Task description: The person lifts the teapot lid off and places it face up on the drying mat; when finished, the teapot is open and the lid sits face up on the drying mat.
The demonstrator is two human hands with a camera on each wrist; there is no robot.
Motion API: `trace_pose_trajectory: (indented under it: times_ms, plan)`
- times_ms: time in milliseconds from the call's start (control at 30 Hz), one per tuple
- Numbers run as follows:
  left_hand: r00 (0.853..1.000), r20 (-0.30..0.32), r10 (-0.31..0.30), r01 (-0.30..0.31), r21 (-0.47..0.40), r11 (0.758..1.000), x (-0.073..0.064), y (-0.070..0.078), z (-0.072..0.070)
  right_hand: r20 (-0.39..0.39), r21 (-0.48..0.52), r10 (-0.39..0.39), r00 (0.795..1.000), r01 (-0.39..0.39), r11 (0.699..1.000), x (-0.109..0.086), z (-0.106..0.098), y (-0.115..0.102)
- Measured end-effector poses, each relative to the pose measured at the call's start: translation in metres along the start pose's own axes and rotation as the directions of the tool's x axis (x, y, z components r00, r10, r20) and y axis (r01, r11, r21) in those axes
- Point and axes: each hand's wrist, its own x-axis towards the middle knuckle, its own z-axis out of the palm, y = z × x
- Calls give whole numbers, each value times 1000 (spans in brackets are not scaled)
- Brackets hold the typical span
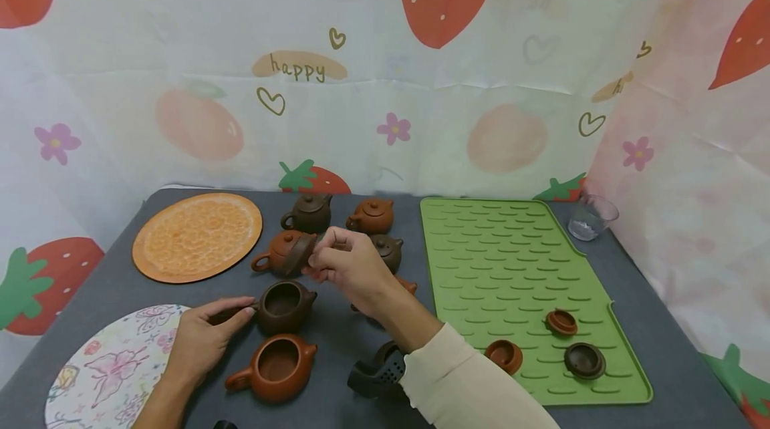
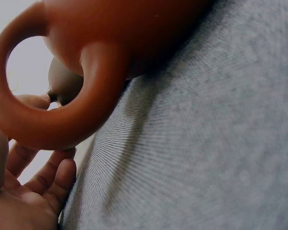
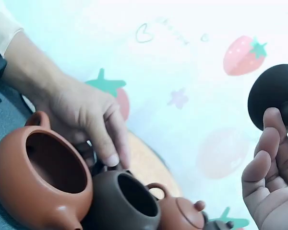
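Observation:
My left hand point(image 1: 201, 335) pinches the handle of a dark brown clay teapot point(image 1: 290, 326), whose top is uncovered. Raised above and behind that pot, my right hand point(image 1: 355, 272) holds a dark round lid point(image 1: 297, 256) by its knob, tilted on edge. The right wrist view shows the lid point(image 3: 269, 93) with its smooth top face and fingertips at the knob. Just in front of the dark pot sits an orange-brown teapot point(image 1: 283, 385), also uncovered; its looped handle point(image 2: 98, 96) fills much of the left wrist view and partly hides my left fingers.
Several lidded teapots, including a dark one point(image 1: 314, 212) and an orange one point(image 1: 371, 215), stand behind my right hand. Three loose lids, one dark point(image 1: 585, 361), lie on a green mat point(image 1: 481, 268). A clear cup point(image 1: 586, 220), orange round mat point(image 1: 198, 235) and floral round mat point(image 1: 114, 362) flank them.

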Motion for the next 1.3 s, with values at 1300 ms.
trace_pose_trajectory:
  times_ms: [1300]
  plan:
    - [999,-1,41,-41,-7,999,2,-2,-1,-3,-215,-271,963,264,940,-74,-68,-63]
